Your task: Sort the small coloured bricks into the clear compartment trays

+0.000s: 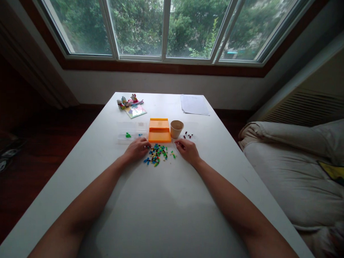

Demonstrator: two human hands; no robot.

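A loose pile of small coloured plastic bricks (157, 154), mostly green, blue and yellow, lies between my hands on the white table. My left hand (136, 149) rests at the pile's left edge, its fingertips pinched together; any piece in them is too small to make out. To the right, my right hand (188, 150) is just in front of the paper cup (177, 129), thumb and fingers pressed together, and what they hold, if anything, cannot be made out. Behind the pile stands an open orange plastic box (159, 136).
Left of the box, a clear tray (121, 136) holds green and blue pieces (128, 135). Dark red pieces (188, 135) lie in another clear tray right of the cup. Small figures (130, 100), a card (136, 111) and paper sheets (194, 105) are at the far edge.
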